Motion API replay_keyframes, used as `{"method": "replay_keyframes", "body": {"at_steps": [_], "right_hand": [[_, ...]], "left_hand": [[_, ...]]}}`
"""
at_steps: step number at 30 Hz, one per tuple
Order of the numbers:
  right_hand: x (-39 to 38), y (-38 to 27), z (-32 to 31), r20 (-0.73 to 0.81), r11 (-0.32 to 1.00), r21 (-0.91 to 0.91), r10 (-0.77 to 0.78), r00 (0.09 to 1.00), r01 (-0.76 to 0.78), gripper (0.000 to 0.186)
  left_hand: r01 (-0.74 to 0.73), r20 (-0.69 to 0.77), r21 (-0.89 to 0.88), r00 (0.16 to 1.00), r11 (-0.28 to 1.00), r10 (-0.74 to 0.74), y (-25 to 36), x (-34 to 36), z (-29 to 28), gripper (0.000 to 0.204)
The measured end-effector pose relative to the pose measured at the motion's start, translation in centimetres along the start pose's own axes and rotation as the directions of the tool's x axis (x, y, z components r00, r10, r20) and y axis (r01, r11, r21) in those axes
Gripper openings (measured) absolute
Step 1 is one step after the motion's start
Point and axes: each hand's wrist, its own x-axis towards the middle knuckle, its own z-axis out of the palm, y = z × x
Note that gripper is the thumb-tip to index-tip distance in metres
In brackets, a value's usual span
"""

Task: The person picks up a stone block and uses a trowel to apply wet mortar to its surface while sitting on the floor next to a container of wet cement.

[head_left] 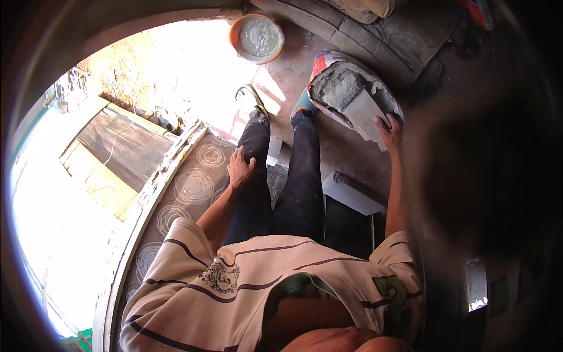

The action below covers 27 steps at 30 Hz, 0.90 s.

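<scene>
My right hand grips the near edge of a pale, flat-faced, roughly rectangular piece; whether it is a scoop or a plain board I cannot tell. The far end of the piece rests against grey powder inside a torn-open sack with red and purple on its outside. My left hand lies on my left knee, fingers spread and holding nothing.
An orange-rimmed bucket with wet greyish material stands at the far side. Beyond the sack lies a long grey padded-looking slab. A white block sits right of my legs. Patterned floor covering runs along the left, beside a ledge.
</scene>
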Motion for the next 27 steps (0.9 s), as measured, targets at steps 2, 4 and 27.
{"method": "replay_keyframes", "body": {"at_steps": [2,4,27], "right_hand": [[-1.1,-1.3,-1.1,0.008,0.998,-0.048,0.031,0.999,-0.03,0.07],[-2.0,-1.0,-2.3,0.012,0.992,-0.113,0.059,0.998,-0.058,0.069],[5.0,-21.3,24.9,-0.01,0.992,0.067,0.105,0.994,-0.105,0.057]], "left_hand": [[-0.004,-0.021,0.019,1.0,1.0,0.004,-0.5,0.2,-0.9,0.068],[-0.009,-0.061,0.004,0.998,1.0,0.009,-1.5,1.1,-1.7,0.068],[-0.086,-0.056,-0.233,0.996,0.969,0.075,-16.4,9.7,-6.2,0.071]]}}
